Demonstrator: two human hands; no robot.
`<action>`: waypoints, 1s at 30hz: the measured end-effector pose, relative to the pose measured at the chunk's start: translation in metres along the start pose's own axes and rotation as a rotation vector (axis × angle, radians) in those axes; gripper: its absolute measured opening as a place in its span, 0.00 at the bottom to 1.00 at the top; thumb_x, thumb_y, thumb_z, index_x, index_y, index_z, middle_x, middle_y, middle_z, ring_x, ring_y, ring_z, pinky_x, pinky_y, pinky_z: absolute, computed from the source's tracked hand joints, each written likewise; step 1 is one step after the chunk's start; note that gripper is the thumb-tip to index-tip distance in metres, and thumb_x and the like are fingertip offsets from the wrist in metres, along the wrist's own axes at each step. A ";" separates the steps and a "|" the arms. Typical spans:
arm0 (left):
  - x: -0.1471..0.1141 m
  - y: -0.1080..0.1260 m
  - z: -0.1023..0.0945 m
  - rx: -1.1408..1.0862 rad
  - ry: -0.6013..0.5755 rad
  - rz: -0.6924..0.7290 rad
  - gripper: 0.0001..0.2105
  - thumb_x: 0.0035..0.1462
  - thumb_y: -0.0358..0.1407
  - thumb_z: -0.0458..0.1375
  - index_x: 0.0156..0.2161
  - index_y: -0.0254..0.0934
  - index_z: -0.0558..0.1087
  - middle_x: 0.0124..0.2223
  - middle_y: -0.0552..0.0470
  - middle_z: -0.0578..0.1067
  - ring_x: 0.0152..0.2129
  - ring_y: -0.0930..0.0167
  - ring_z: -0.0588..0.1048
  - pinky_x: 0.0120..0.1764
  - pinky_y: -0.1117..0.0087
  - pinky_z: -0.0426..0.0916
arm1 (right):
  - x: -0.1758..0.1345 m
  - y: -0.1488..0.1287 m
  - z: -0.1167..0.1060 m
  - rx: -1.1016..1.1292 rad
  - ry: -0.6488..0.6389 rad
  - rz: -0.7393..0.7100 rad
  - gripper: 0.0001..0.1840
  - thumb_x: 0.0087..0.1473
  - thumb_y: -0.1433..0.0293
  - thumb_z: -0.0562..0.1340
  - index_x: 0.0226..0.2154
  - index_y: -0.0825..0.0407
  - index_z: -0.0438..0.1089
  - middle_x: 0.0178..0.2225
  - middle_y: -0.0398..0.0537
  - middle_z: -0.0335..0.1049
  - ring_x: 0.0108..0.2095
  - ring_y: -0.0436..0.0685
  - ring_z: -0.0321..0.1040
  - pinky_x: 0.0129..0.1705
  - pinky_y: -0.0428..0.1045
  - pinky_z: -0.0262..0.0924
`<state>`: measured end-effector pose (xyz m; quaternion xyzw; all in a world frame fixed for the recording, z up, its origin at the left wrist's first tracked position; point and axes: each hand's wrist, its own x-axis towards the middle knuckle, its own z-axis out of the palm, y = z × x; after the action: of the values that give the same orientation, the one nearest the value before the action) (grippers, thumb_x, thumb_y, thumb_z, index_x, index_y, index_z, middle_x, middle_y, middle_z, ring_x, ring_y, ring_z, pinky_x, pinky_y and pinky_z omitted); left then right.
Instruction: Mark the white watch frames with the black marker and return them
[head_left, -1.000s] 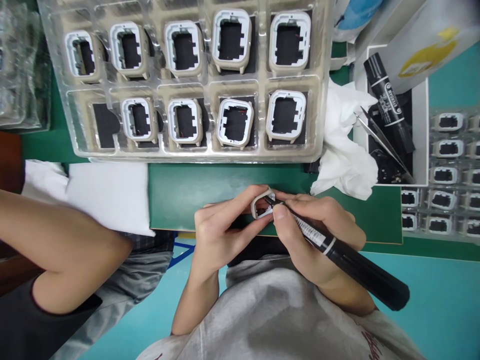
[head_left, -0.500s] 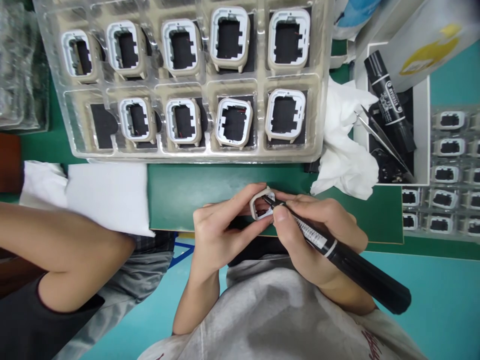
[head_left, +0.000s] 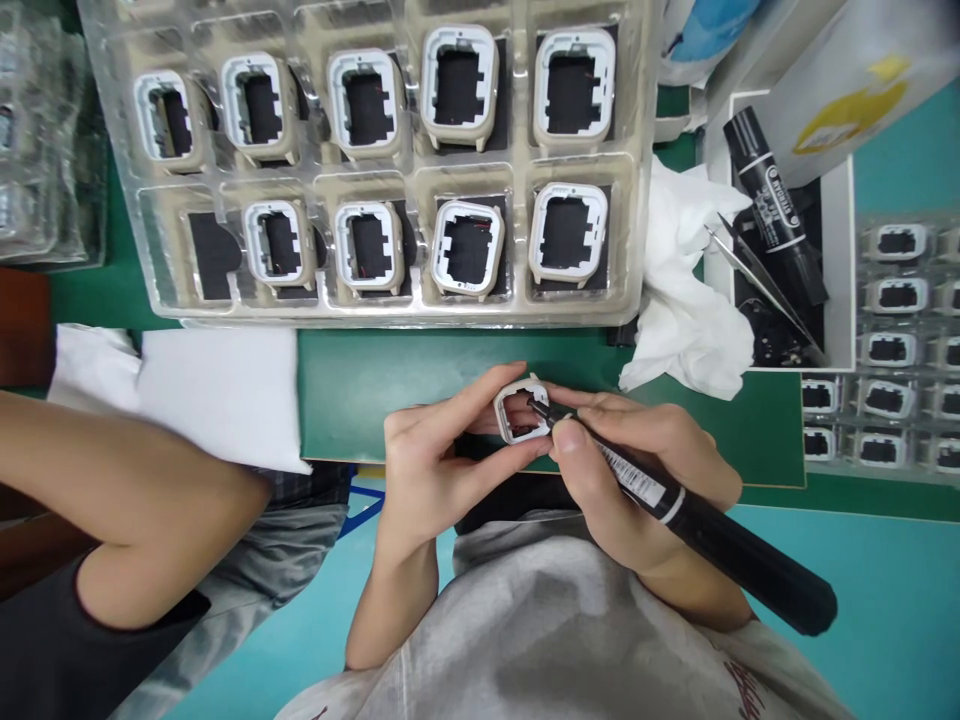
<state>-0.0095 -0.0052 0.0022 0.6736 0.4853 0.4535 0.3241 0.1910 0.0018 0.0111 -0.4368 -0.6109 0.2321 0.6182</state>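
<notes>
Watch-case frame (head_left: 501, 412), pale with a white inner rim, is held just inside the near edge of the green desk (head_left: 390, 380), between the white cloth and the desk's near right corner. The left hand (head_left: 431, 455) is partly closed, thumb and forefinger pinching the frame by opposite sides. The right hand (head_left: 679, 450) is closed around a black marker (head_left: 742, 560) in a pen grip, its nib end inside the frame's opening; whether the nib touches the rim I cannot tell.

Risk, in my judgement: a slip of the thick barrel, or the frame turning in its light two-finger hold, could put ink on the pale outer face. The left fingertips lie close to the nib; if inked, they could smudge the casing.

At the desk's near left edge lies the white cloth (head_left: 225, 395), with a co-worker's arm (head_left: 180, 470) close by; a knock from that elbow could also jog the work.

Farther back, a clear plastic tray (head_left: 420, 316) carries similar frames, with a dark pad (head_left: 217, 255) in its near left compartment. Crumpled tissue (head_left: 694, 320) lies by the tray's right edge. Beyond it, a white box (head_left: 844, 260) holds tweezers (head_left: 765, 285) and a second marker (head_left: 772, 195).
</notes>
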 end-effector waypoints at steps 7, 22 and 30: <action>0.002 0.000 -0.002 -0.044 -0.014 0.017 0.37 0.67 0.42 0.90 0.78 0.52 0.89 0.52 0.54 0.98 0.39 0.61 0.99 0.50 0.69 0.96 | -0.003 0.000 -0.001 0.041 0.017 0.018 0.17 0.66 0.81 0.79 0.49 0.44 0.85 0.38 0.39 0.93 0.36 0.63 0.97 0.56 0.54 0.99; -0.004 -0.001 0.002 0.098 0.035 0.057 0.31 0.72 0.41 0.87 0.76 0.55 0.90 0.52 0.56 0.98 0.36 0.66 0.97 0.46 0.73 0.94 | -0.001 -0.001 -0.003 0.015 -0.039 0.041 0.13 0.69 0.80 0.78 0.46 0.44 0.85 0.40 0.40 0.95 0.39 0.62 0.98 0.55 0.51 0.97; -0.006 0.000 0.002 0.103 0.040 0.038 0.30 0.73 0.44 0.86 0.76 0.56 0.90 0.51 0.56 0.98 0.36 0.66 0.97 0.45 0.72 0.94 | 0.001 -0.002 -0.002 -0.013 -0.027 -0.004 0.12 0.68 0.80 0.78 0.43 0.47 0.82 0.38 0.43 0.94 0.40 0.61 0.98 0.57 0.46 0.94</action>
<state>-0.0083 -0.0106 -0.0008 0.6891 0.5018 0.4474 0.2706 0.1927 0.0011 0.0131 -0.4366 -0.6214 0.2329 0.6074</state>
